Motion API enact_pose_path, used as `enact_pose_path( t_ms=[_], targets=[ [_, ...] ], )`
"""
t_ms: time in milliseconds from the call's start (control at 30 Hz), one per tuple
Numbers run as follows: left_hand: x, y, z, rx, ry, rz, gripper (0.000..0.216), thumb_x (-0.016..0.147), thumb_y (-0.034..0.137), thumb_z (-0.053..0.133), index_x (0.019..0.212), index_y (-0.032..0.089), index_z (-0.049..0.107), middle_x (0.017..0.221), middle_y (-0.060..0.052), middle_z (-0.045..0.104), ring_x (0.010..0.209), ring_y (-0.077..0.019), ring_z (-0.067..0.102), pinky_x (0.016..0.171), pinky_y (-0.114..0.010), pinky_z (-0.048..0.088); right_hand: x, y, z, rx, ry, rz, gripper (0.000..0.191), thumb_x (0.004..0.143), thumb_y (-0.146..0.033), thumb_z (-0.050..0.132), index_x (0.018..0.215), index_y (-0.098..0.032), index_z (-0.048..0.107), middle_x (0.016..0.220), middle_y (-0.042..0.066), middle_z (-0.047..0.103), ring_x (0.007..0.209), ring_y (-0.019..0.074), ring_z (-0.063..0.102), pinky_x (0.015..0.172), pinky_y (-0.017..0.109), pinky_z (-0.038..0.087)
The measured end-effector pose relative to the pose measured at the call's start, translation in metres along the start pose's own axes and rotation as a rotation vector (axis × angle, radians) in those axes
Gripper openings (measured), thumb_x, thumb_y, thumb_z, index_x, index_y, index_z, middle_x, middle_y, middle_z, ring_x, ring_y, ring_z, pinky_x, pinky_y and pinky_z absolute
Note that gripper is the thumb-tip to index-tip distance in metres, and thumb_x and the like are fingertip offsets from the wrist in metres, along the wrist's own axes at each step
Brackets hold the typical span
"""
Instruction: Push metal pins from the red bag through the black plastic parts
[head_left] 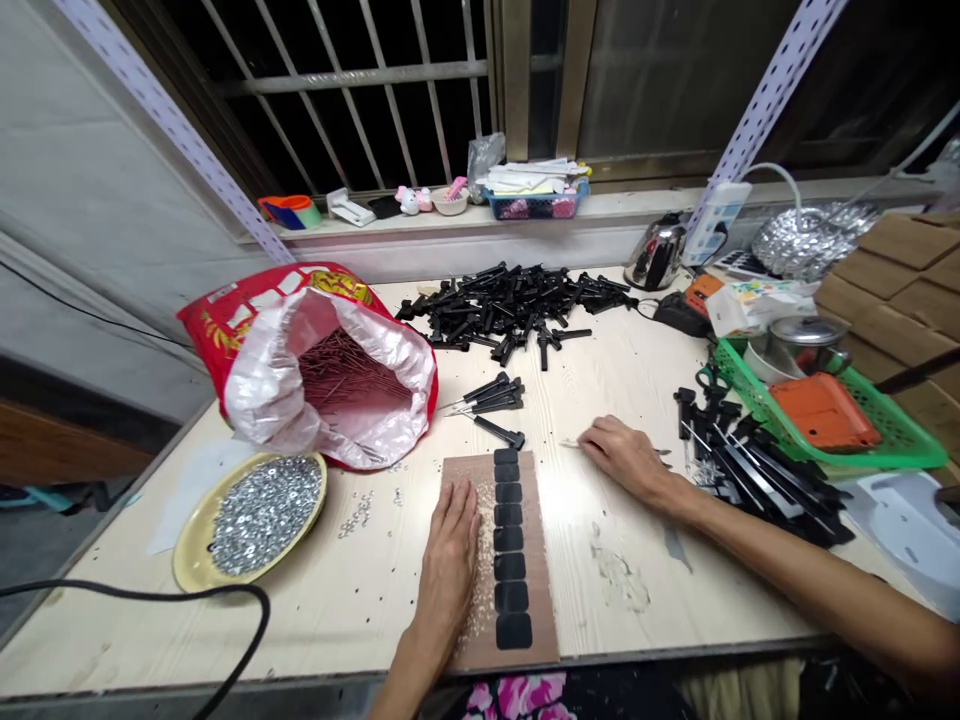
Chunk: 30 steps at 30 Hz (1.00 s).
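My left hand (448, 550) lies flat, fingers stretched out, on the left part of a brown board (541, 560). Down the board runs a column of black rounded squares (511, 566), with pale crumbs (482, 560) scattered beside it. To the right of the board, my right hand (619, 455) rests on the table, its fingers bent together at a thin pale piece (569, 443) that sticks out past the fingertips. What this piece is cannot be made out. Several black-handled parts with thin metal rods (491, 398) lie just beyond the board.
At the left stand an open red sack (322, 370) of thin reddish rods and a yellow dish (187, 560) of small metal pieces. Black parts (517, 305) are heaped at the back. More black parts with rods (750, 470) and a green basket (911, 440) are at the right.
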<state>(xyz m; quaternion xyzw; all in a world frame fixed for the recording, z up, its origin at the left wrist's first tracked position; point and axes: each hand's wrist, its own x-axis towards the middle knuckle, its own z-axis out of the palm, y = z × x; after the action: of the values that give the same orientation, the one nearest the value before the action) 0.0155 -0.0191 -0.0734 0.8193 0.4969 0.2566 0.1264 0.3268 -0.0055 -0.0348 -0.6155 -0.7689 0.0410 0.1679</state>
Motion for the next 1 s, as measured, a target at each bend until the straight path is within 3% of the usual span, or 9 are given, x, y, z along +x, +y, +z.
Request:
enact_pose_path(
  t_ms=[133, 233, 400, 500, 600, 700, 833, 1000],
  targets=[
    [0.000, 0.000, 0.001, -0.005, 0.016, -0.001, 0.039, 0.092, 0.022, 0.040, 0.130, 0.016, 0.051, 0.138, -0.009, 0.050, 0.135, -0.0236, 0.033, 0.106, -0.045, 0.040, 0.014, 0.003, -0.008, -0.124, -0.002, 0.018, 0.014, 0.090, -0.027, 0.054, 0.088, -0.021, 0.067, 0.084, 0.004, 0.064, 0.083, 0.0193, 0.054, 0.072, 0.031, 0.035],
    [0.000, 0.005, 0.000, -0.023, 0.025, 0.000, 0.039, 0.092, 0.020, 0.041, 0.130, 0.017, 0.051, 0.137, -0.009, 0.051, 0.135, -0.0228, 0.034, 0.106, -0.045, 0.040, 0.051, -0.031, -0.002, -0.026, 0.026, -0.020, 0.021, 0.094, -0.029, 0.045, 0.092, -0.020, 0.064, 0.090, 0.004, 0.065, 0.084, 0.0168, 0.057, 0.073, 0.028, 0.037],
    [-0.006, 0.013, -0.014, -0.035, 0.075, 0.000, 0.036, 0.091, 0.018, 0.044, 0.126, 0.016, 0.055, 0.134, -0.011, 0.053, 0.130, -0.0231, 0.043, 0.103, -0.044, 0.043, 0.126, -0.105, 0.032, -0.078, -0.168, 0.043, 0.031, 0.095, -0.042, 0.042, 0.099, -0.018, 0.060, 0.099, 0.009, 0.065, 0.092, 0.0201, 0.059, 0.070, 0.027, 0.040],
    [-0.014, 0.009, -0.034, -0.033, 0.166, -0.066, 0.032, 0.090, 0.017, 0.046, 0.120, 0.017, 0.059, 0.124, -0.011, 0.059, 0.119, -0.0214, 0.052, 0.098, -0.040, 0.047, 0.149, -0.125, 0.055, -0.155, -0.242, 0.070, 0.027, 0.093, -0.034, 0.048, 0.107, -0.014, 0.057, 0.104, 0.013, 0.064, 0.097, 0.0240, 0.059, 0.072, 0.030, 0.041],
    [-0.020, -0.007, -0.056, 0.013, 0.244, -0.148, 0.028, 0.090, 0.019, 0.049, 0.114, 0.018, 0.062, 0.108, -0.010, 0.064, 0.104, -0.0211, 0.057, 0.089, -0.037, 0.050, 0.154, -0.125, 0.068, -0.170, -0.258, 0.047, 0.023, 0.093, -0.019, 0.042, 0.111, -0.013, 0.055, 0.105, 0.014, 0.062, 0.097, 0.0247, 0.058, 0.072, 0.031, 0.042],
    [-0.018, -0.029, -0.068, 0.118, 0.245, -0.194, 0.027, 0.090, 0.022, 0.048, 0.112, 0.017, 0.063, 0.101, -0.009, 0.064, 0.096, -0.0229, 0.057, 0.085, -0.039, 0.049, 0.147, -0.116, 0.070, -0.180, -0.268, -0.006, 0.026, 0.093, -0.013, 0.035, 0.110, -0.015, 0.055, 0.106, 0.013, 0.060, 0.098, 0.0230, 0.055, 0.074, 0.030, 0.041],
    [-0.001, -0.046, -0.070, 0.285, 0.169, -0.236, 0.029, 0.091, 0.024, 0.043, 0.109, 0.016, 0.064, 0.093, -0.010, 0.063, 0.086, -0.0246, 0.053, 0.077, -0.038, 0.047, 0.130, -0.103, 0.062, -0.190, -0.267, -0.062, 0.026, 0.095, -0.018, 0.034, 0.103, -0.016, 0.059, 0.104, 0.011, 0.058, 0.098, 0.0214, 0.053, 0.074, 0.028, 0.041],
    [0.030, -0.041, -0.062, 0.348, 0.100, -0.229, 0.031, 0.092, 0.024, 0.039, 0.107, 0.018, 0.066, 0.089, -0.010, 0.062, 0.086, -0.0249, 0.050, 0.071, -0.035, 0.044, 0.110, -0.081, 0.046, -0.077, -0.139, -0.165, 0.026, 0.096, -0.024, 0.035, 0.106, -0.021, 0.059, 0.100, 0.006, 0.056, 0.088, 0.0172, 0.054, 0.071, 0.026, 0.041]
  ],
)
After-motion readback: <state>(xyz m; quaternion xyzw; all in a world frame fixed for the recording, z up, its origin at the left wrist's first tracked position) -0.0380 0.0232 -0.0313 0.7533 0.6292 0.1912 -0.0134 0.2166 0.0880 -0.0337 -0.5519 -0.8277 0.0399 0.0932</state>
